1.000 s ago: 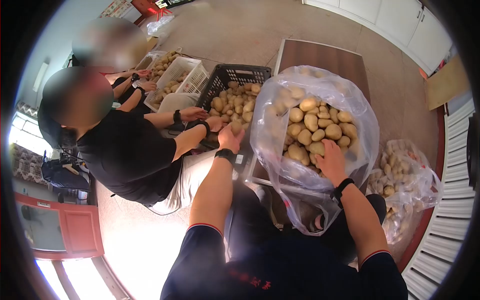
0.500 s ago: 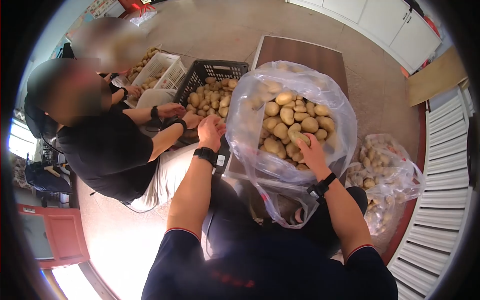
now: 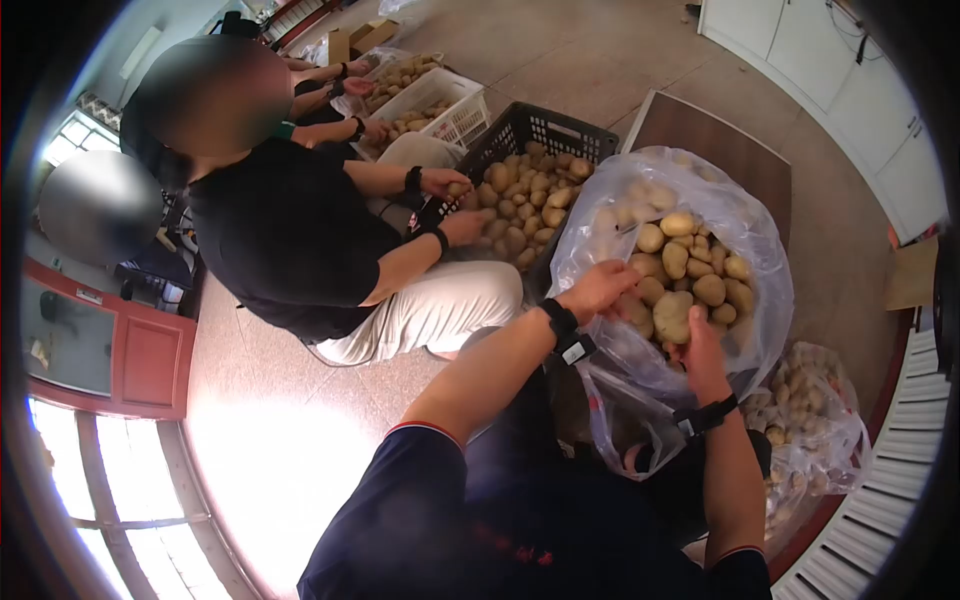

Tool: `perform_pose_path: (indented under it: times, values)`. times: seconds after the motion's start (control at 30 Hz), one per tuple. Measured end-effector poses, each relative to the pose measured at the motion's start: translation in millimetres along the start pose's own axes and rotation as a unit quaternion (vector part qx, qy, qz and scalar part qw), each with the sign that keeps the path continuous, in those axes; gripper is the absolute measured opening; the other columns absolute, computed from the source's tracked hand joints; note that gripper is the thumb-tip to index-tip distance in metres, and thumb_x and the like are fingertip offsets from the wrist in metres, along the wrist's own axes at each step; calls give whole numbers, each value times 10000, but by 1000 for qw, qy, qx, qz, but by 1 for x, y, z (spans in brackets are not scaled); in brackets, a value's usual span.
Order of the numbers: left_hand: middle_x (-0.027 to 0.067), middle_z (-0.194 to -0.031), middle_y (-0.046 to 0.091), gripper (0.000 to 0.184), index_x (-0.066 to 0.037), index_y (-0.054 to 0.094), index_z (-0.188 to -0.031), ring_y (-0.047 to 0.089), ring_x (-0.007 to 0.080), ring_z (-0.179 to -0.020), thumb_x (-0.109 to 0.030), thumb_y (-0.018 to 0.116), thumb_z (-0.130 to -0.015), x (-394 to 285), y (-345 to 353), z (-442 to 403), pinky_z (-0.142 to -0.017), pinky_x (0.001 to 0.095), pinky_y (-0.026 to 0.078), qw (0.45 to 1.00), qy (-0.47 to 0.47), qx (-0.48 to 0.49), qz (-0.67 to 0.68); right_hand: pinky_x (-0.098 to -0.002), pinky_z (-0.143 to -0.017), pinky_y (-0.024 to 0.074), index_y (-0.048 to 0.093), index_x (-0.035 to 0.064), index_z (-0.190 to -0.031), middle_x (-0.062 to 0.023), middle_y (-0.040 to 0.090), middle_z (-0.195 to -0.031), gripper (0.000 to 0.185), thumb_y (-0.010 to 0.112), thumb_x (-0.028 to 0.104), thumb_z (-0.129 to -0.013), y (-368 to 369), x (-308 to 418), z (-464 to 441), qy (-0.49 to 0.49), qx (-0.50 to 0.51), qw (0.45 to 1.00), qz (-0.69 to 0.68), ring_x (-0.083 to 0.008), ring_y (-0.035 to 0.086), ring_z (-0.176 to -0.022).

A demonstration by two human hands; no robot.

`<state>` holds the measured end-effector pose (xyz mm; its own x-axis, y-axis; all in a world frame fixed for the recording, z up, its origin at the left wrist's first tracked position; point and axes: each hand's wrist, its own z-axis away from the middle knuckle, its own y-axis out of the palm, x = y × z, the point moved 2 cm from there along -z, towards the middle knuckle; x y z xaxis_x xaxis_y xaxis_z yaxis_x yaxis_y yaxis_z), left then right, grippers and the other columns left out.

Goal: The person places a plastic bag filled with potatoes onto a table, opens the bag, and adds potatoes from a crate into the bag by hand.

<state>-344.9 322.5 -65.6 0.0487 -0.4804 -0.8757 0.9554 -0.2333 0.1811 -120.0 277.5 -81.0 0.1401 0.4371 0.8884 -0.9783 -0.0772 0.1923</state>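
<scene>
Inside a clear plastic bag lies a heap of potatoes. My right hand is closed round a large potato over the near side of the heap. My left hand is at the bag's left edge, its fingers bent and close together; what they hold, if anything, is hidden. A black crate with more potatoes stands left of the bag. Over that crate, a co-worker's hand holds a potato, and the same person's other hand is beside it.
The open bag rests on a brown board. White crates of potatoes stand farther back, near other people's hands. Another bag of potatoes is on the floor at the right. A co-worker's knee is left of my left arm.
The view has swung left. My left hand has moved from beside the black crate to the bag's edge. My right hand has drawn a potato toward the near side of the bag.
</scene>
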Motion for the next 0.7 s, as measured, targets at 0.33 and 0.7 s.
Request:
perform_pose_path:
  times: [0.33, 0.7]
  values:
    - [140, -1033, 649, 475, -13, 517, -1172, 679, 240, -711, -416, 606, -937, 6, 18, 7, -572, 324, 546, 978, -55, 201, 20, -222, -525, 345, 581, 44, -1035, 1, 544, -709, 331, 463, 353, -1025, 25, 2, 10, -60, 75, 992, 82, -57, 455, -581]
    - [124, -1085, 647, 405, -50, 541, -1230, 671, 277, -838, -366, 549, -977, -1, -50, -19, -612, 347, 547, 956, 60, -24, 286, -442, -808, 495, 568, 51, -1165, -158, 627, -1052, 358, 637, 247, -873, -20, -23, 1, -191, -143, 855, 461, -355, 622, -945]
